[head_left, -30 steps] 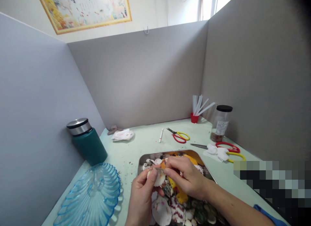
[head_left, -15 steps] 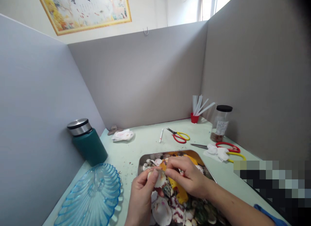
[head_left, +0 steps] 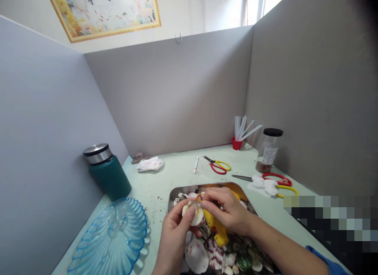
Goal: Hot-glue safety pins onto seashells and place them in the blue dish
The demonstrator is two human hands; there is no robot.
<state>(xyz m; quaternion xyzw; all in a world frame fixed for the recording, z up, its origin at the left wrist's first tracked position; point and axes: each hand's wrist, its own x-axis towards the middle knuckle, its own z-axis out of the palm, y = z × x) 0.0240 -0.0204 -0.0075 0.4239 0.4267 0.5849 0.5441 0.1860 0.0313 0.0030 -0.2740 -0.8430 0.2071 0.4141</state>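
A whitish scallop shell is pinched between the thumb and fingers of my left hand, its pale inner side facing me. My right hand has thumb and forefinger pressed together at the shell's upper right edge; whatever lies between those fingertips is hidden. Both hands hover over a metal tray filled with shells. Below them in the tray lies a yellow glue gun, partly covered by my right hand. A larger white shell and a purple-striped shell lie nearer to me.
At left are a blue shell-shaped dish and a green bottle. Behind the tray lie a folded tissue, a white stick and scissors. Tissue-wrapped scissors, a jar and a red cup stand right.
The shell has been turned so its inner face shows more fully, and it sits slightly higher. My right fingertips stay close at its edge.
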